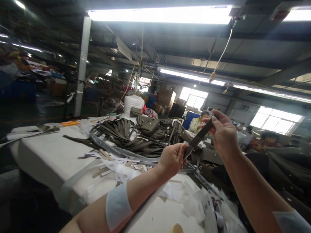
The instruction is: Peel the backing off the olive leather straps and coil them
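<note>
A dark olive-brown strap [201, 133] is stretched at a slant between my two hands, above the table. My left hand [172, 158] is closed round its lower end, where a strip of clear plastic also shows at the fingers. At the upper end, my right hand [224, 131] pinches the strap between thumb and fingers. Behind my left hand lies a large heap of similar dark straps [126, 134]. A dark pouch [147, 125] with a flap sits on top of that heap.
The white-covered table [46, 152] carries paper and fabric scraps [128, 163] and crumpled clear plastic [191, 197]. An orange-handled tool [68, 123] lies at the far left edge. Dark bags [279, 168] are piled on the right. A co-worker [198, 122] sits beyond the table.
</note>
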A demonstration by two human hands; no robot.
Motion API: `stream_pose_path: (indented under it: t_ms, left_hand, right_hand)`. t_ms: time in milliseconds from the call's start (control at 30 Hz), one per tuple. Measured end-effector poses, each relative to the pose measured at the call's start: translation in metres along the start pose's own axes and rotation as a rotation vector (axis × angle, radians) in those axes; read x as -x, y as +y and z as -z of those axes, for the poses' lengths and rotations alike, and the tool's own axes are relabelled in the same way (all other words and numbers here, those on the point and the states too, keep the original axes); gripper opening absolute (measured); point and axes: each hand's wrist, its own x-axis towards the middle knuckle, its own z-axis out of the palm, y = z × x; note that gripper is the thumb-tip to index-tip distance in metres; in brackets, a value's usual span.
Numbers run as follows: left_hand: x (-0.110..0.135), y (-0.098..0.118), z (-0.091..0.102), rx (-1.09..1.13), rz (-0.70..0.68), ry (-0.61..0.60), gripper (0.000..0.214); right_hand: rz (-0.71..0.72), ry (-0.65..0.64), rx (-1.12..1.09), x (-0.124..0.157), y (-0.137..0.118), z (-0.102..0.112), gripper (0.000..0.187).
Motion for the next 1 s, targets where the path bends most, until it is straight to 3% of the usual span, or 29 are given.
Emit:
stream_pose_path:
  t_ms: [167, 533, 700, 833, 900, 1000]
  left_hand:
    - [-0.005, 0.001, 0.0, 0.026, -0.004, 0.028, 0.055]
    - [-0.008, 0.003, 0.008, 0.041, -0.036, 0.076, 0.052]
    - [-0.006, 0.001, 0.015, 0.023, -0.039, 0.104, 0.053]
    - [-0.006, 0.004, 0.029, 0.012, -0.033, 0.133, 0.053]
    - [-0.005, 0.007, 0.034, 0.002, -0.037, 0.157, 0.053]
    - [0.001, 0.011, 0.033, 0.065, -0.018, 0.117, 0.056]
  right_hand:
    - [0.06, -0.103, 0.184, 0.023, -0.002, -0.008, 0.038]
    - [0.08, -0.352, 0.315, 0.065, 0.01, -0.025, 0.035]
    - [0.033, -0.42, 0.339, 0.07, 0.016, -0.026, 0.04]
    - [-0.1, -0.364, 0.212, 0.068, 0.021, -0.019, 0.036]
    - [-0.235, -0.523, 0.179, 0.081, 0.03, -0.019, 0.033]
    - [-0.515, -0.961, 0.193, 0.123, 0.052, -0.028, 0.032]
